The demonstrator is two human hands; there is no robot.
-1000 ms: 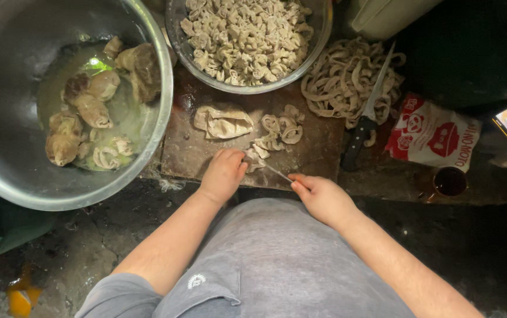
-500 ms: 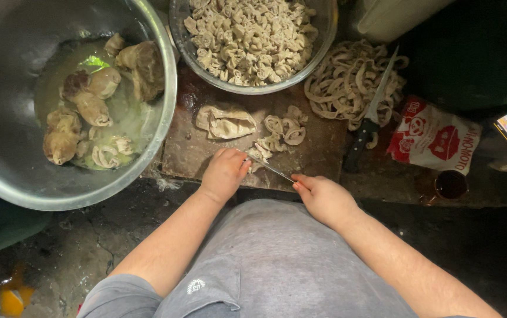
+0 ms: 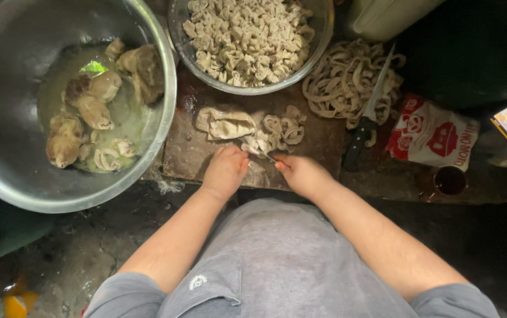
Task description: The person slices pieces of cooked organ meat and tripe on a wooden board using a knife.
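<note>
My left hand (image 3: pixel 225 171) is closed on a pale piece of offal (image 3: pixel 252 144) at the near edge of the dark wooden cutting board (image 3: pixel 189 150). My right hand (image 3: pixel 300 174) grips a small knife (image 3: pixel 267 156) whose blade points left at that piece, so the two hands sit close together. Cut ring-shaped slices (image 3: pixel 286 128) and a larger flat piece (image 3: pixel 225 122) lie on the board just beyond my fingers.
A big steel basin (image 3: pixel 6 176) at left holds whole offal in cloudy liquid. A steel bowl (image 3: pixel 318 35) of chopped pieces stands behind the board. Long strips (image 3: pixel 339 82), a large knife (image 3: pixel 366 115), a red-and-white packet (image 3: pixel 433 132) and a small dark cup (image 3: pixel 451 179) lie right.
My right hand has moved left toward my left hand, bringing the knife blade onto the held piece. The left hand stays gripping at the board's near edge.
</note>
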